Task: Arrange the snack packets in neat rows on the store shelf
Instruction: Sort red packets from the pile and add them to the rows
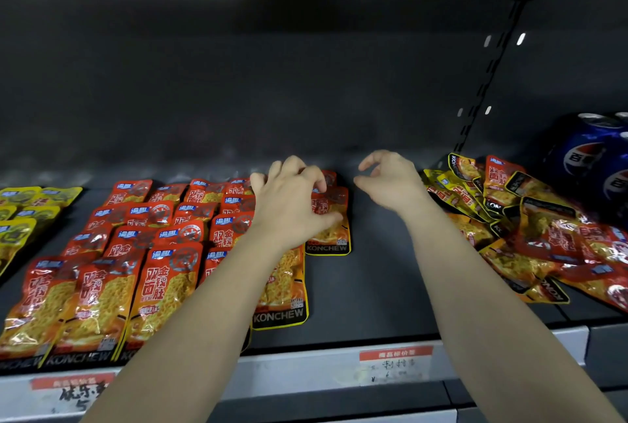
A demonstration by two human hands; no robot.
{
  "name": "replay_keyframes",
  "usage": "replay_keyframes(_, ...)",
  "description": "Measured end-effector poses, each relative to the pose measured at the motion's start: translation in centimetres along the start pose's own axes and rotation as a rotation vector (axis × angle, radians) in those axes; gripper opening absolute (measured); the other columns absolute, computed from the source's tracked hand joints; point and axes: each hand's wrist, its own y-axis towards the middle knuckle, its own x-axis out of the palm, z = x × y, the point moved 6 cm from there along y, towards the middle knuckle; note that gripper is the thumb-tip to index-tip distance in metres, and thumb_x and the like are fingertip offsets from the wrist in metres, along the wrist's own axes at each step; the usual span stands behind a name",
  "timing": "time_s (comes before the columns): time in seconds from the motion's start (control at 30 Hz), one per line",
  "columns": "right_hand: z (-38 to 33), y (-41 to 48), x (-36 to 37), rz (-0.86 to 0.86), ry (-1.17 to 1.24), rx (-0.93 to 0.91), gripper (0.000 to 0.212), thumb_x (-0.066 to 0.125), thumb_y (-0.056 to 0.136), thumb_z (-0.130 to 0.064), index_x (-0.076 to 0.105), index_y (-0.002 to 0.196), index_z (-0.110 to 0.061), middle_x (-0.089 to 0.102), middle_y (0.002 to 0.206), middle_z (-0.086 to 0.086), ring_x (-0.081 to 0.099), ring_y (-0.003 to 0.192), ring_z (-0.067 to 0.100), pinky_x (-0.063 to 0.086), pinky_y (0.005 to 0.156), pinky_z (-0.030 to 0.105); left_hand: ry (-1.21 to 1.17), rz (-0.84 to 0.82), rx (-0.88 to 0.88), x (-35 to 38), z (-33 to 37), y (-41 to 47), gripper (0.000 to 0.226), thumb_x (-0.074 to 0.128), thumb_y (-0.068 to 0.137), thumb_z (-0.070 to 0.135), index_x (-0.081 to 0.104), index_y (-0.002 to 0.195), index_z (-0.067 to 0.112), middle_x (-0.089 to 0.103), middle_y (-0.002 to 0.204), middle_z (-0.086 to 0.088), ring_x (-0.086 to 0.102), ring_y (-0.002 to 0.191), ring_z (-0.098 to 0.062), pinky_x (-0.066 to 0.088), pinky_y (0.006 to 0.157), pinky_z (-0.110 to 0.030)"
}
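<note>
1. Left hand [292,200]: we see its fingers curled down over the top edge of one red packet [331,230], with the thumb lying across the packet's face, so it grips that packet.
2. Right hand [390,181]: we see it above the bare shelf [373,290] with the fingers loosely curled and holding nothing. It is just beside the left hand, and the two hands do not touch.
3. The gripped packet lies flat near the back of the shelf, at the right edge of the rows of red packets [146,252]. A second packet shows just behind it.
4. The rows run front to back in overlapping columns. In the front row, three packets are in full view left of the left forearm [210,303]. The forearm covers part of the columns beneath it, so we cannot give a total count.
5. A heap of packets [530,229] lies unsorted to the right, near the right wrist. The packets overlap at mixed angles, so we cannot count them.
6. A bare strip of shelf separates the rows from the heap.
7. Yellow-green packets [20,218] lie at the far left, beside the red rows.
8. Blue cans [593,157] stand behind the heap. At least two are in view.
9. Two price labels [396,361] sit on the front edge of the shelf.
10. One slotted upright [489,79] rises at the back right.
</note>
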Motion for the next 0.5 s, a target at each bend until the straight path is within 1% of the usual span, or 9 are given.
replay_keyframes(0.13, -0.1, 0.4, -2.8, 0.018, 0.015, -0.052, 0.011, 0.066, 0.079, -0.024, 0.063, 0.089, -0.027, 0.066, 0.084, -0.002, 0.064, 0.085, 0.019, 0.043, 0.070, 0.023, -0.043, 0.039, 0.030, -1.0, 0.8, 0.2, 0.030, 0.065, 0.077, 0.054, 0.059, 0.098, 0.034, 0.048, 0.107, 0.012, 0.044, 0.110, -0.015, 0.021, 0.082, -0.034)
replay_keyframes(0.2, 0.3, 0.3, -4.4, 0.014, -0.001, -0.087, 0.010, 0.066, 0.080, -0.024, 0.062, 0.089, -0.027, 0.065, 0.078, -0.002, 0.062, 0.081, 0.017, 0.042, 0.068, 0.023, -0.030, 0.016, 0.060, -1.2, 1.8, 0.5, 0.025, 0.065, 0.079, 0.050, 0.060, 0.096, 0.033, 0.052, 0.102, 0.012, 0.048, 0.109, -0.016, 0.020, 0.080, -0.033)
replay_keyframes(0.3, 1.6, -0.3, -6.5, -0.015, -0.016, -0.144, 0.009, 0.067, 0.084, -0.024, 0.062, 0.091, -0.026, 0.064, 0.070, -0.007, 0.059, 0.073, 0.010, 0.040, 0.061, 0.022, -0.006, -0.020, 0.096, -1.1, 3.7, 1.1, 0.022, 0.066, 0.079, 0.048, 0.061, 0.094, 0.032, 0.055, 0.097, 0.013, 0.052, 0.106, -0.015, 0.021, 0.080, -0.032)
replay_keyframes(0.37, 2.8, -0.6, -7.5, -0.042, -0.006, -0.158, 0.009, 0.068, 0.085, -0.023, 0.064, 0.093, -0.024, 0.063, 0.071, -0.008, 0.057, 0.068, 0.007, 0.041, 0.063, 0.018, -0.053, -0.037, 0.101, -0.8, 5.3, 1.5, 0.020, 0.065, 0.079, 0.048, 0.059, 0.092, 0.034, 0.058, 0.096, 0.013, 0.054, 0.103, -0.012, 0.022, 0.080, -0.032)
replay_keyframes(0.43, 4.0, -0.8, -8.4, -0.061, -0.003, -0.160, 0.012, 0.069, 0.085, -0.023, 0.065, 0.096, -0.023, 0.065, 0.074, -0.006, 0.059, 0.071, 0.007, 0.043, 0.067, 0.021, -0.094, -0.090, 0.115, 0.0, 7.3, 1.9, 0.017, 0.064, 0.081, 0.047, 0.056, 0.089, 0.035, 0.061, 0.096, 0.013, 0.056, 0.101, -0.009, 0.023, 0.081, -0.032)
replay_keyframes(0.5, 5.3, -1.0, -9.2, -0.065, -0.008, -0.159, 0.013, 0.070, 0.084, -0.023, 0.064, 0.096, -0.023, 0.066, 0.074, -0.007, 0.060, 0.071, 0.008, 0.043, 0.066, 0.021, -0.080, -0.154, 0.140, 1.4, 9.5, 2.3, 0.017, 0.062, 0.084, 0.047, 0.057, 0.094, 0.034, 0.064, 0.100, 0.014, 0.057, 0.104, -0.011, 0.025, 0.085, -0.034)
